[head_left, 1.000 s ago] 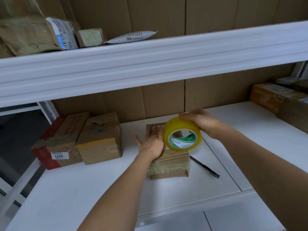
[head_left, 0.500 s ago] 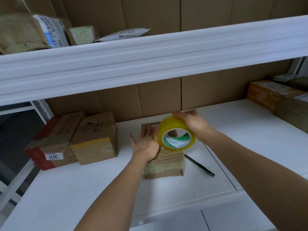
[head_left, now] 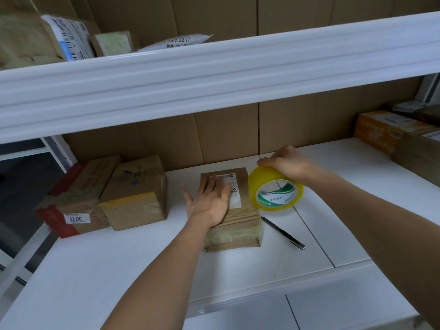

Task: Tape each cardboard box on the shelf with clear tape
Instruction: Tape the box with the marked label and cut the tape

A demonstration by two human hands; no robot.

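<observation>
left hand [head_left: 210, 201] flat with fingers spread on the small box [head_left: 234, 225] mid-shelf, right hand [head_left: 287, 163] fingers curled round the tape roll [head_left: 273, 192] just right of the box, looks mid-strip, next probably cut and smooth it

Two bare forearms enter from the bottom edge, both uncovered up to where the picture cuts them off: no sleeve, cuff, watch or band shows on either. The left hand [head_left: 209, 201] is bare, without glove or ring, its nails short and unpainted where they can be seen. The right hand [head_left: 285, 163] is likewise bare and ungloved, with no ring visible on the knuckles that show. Nothing else of the person is in view.
</observation>
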